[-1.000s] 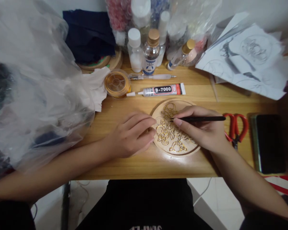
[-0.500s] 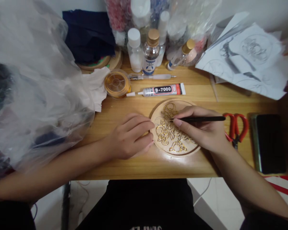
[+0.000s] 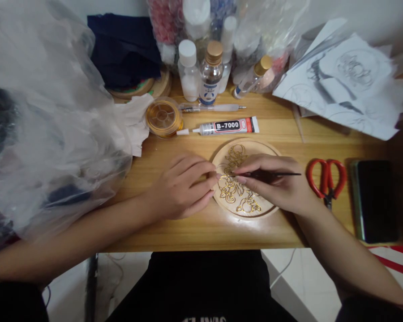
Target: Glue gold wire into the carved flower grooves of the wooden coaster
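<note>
A round wooden plate [image 3: 246, 215] lies on the table, with gold wire outlines [image 3: 230, 190] of a flower-like pattern set on its face. Slim black tweezers [image 3: 282, 173] are pinched in my right hand [image 3: 277, 183], held over the plate with the tip pointing left. My left hand [image 3: 188, 185] is at the plate's left rim, its fingers bent and the fingertips drawn together close to the tweezers' tip. Anything between those fingertips is too small to make out. Part of the pattern is hidden under my right hand.
Behind the plate lie a glue tube [image 3: 226, 127], a pen [image 3: 218, 107] and a spool of gold wire [image 3: 164, 117]. Bottles [image 3: 211, 76] stand at the back. Red-handled pliers [image 3: 327, 181] and a phone [image 3: 374, 201] are at right, a plastic bag [image 3: 53, 134] at left.
My right hand has moved left and slightly down with the tweezers, bringing their tip to my left fingertips. My left hand has shifted slightly up, its fingers coming together at the rim.
</note>
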Demonstrator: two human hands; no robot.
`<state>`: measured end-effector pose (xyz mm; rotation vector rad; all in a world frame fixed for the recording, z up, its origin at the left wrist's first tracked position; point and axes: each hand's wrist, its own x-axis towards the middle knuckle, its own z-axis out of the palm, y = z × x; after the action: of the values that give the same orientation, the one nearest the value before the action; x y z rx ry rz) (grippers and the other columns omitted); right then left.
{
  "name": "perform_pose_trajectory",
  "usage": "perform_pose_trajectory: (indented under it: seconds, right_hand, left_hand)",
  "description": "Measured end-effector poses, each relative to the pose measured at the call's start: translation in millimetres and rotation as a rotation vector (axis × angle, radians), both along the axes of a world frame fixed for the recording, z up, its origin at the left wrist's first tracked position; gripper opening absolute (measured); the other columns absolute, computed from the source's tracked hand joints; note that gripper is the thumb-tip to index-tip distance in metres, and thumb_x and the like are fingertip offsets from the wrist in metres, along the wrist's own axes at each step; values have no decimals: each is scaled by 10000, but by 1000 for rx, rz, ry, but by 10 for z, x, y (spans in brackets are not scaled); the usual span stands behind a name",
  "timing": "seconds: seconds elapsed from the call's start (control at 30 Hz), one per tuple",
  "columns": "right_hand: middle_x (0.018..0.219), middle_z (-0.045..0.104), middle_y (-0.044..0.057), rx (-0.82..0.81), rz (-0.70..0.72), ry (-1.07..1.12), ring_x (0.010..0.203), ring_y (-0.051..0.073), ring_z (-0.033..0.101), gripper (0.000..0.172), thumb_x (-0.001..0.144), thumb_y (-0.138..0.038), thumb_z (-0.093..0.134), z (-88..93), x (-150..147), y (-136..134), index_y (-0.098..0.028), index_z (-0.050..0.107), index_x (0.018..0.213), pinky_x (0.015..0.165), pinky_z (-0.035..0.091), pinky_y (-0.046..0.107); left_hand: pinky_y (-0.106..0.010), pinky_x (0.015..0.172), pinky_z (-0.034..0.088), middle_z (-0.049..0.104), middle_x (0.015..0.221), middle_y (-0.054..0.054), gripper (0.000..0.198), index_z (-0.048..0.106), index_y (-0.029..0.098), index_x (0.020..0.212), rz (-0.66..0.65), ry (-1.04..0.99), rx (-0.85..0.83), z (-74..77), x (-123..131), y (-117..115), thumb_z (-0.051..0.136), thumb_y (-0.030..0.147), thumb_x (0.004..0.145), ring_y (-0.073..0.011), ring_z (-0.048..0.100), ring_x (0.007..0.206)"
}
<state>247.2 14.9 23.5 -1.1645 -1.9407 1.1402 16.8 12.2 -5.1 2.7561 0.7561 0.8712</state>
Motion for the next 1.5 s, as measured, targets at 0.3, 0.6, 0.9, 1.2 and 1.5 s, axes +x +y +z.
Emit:
perform_pose_trajectory:
  seconds: [0.3,0.6,0.9,1.2,1.5]
  right_hand:
    - [775,709,29,80,74,-7,715,112,636,39,797,-173,659,-92,-8,5,-172,684,826,651,506,244]
    - [750,699,20,100,82,-20,692,110,626,28,800,-181,653,-89,-25,7,-176,676,816,669,506,254]
    - [738,690,14,91,89,-19,677,111,620,32,802,-175,647,-81,-23,6,-188,672,816,653,508,258]
    - [770,707,22,105,73,-42,709,117,646,30,796,-182,658,-91,-12,-8,-190,677,817,660,517,249]
    - [768,702,22,108,83,-48,703,114,642,41,797,-169,652,-86,-18,4,-191,673,824,651,516,245]
  left_hand:
    - [-368,842,484,642,1054,-80,197,612,150,1017,-7,15,48,-57,4,1,583,203,829,-214,571,999]
    - [-353,842,478,639,1053,-70,176,608,165,1010,5,31,54,-60,6,-7,585,190,837,-203,570,994]
    - [-372,822,486,641,1042,-99,181,613,146,1006,-10,47,65,-47,4,0,586,166,828,-220,570,976]
    - [-364,820,486,645,1024,-98,166,619,126,989,0,58,85,-45,17,-2,588,158,829,-217,575,954]
    - [-373,819,497,651,1037,-99,167,618,132,997,1,103,84,1,15,-11,579,166,838,-220,585,956]
